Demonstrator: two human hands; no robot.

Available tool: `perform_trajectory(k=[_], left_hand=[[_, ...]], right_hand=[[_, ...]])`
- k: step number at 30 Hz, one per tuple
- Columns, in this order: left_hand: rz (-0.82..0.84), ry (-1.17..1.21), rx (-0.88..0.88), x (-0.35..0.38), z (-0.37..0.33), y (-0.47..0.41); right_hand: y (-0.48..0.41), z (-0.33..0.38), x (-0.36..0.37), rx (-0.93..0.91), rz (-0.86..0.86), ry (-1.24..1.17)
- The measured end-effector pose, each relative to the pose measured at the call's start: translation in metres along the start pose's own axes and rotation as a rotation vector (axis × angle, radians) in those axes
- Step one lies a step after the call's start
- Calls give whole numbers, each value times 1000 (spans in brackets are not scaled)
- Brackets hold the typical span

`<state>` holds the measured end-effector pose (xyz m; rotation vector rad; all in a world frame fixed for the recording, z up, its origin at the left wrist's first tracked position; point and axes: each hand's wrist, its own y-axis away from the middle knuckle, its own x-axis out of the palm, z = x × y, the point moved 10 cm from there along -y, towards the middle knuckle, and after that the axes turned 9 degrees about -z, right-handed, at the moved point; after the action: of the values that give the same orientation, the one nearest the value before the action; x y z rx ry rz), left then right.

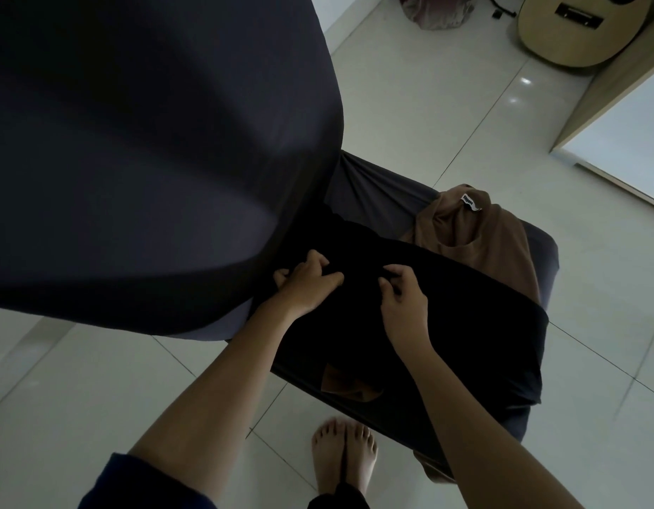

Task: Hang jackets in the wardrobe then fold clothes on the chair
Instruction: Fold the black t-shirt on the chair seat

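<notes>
1. While you lean over the chair, its covered backrest fills the upper left of the view and hides the floor behind it.
2. A black garment lies across the seat. It is so dark that its folds, edges and type are hard to make out.
3. Your left hand is on the garment close to the backrest, fingers curled and bunching the black cloth.
4. Your right hand is just beside it, fingertips pinching a fold of the same cloth. The thumb is mostly hidden.
5. A brown garment with a white label lies at the far side of the seat, and the black one partly covers it.
6. A small brown patch shows at the near edge of the black garment — you cannot tell if it belongs to the brown one.
7. Your bare feet stand on the tiled floor.
8. A guitar is cut off by the upper right corner — only its body shows.
</notes>
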<state>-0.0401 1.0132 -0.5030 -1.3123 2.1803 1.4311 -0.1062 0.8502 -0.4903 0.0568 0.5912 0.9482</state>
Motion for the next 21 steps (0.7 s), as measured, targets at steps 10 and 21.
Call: perform_trajectory(k=[10, 21], left_hand=[[-134, 426, -58, -11, 15, -15], [-284, 408, 97, -30, 1, -10]], right_hand=[[15, 0, 1, -106, 18, 83], [-13, -14, -33, 66, -200, -76]])
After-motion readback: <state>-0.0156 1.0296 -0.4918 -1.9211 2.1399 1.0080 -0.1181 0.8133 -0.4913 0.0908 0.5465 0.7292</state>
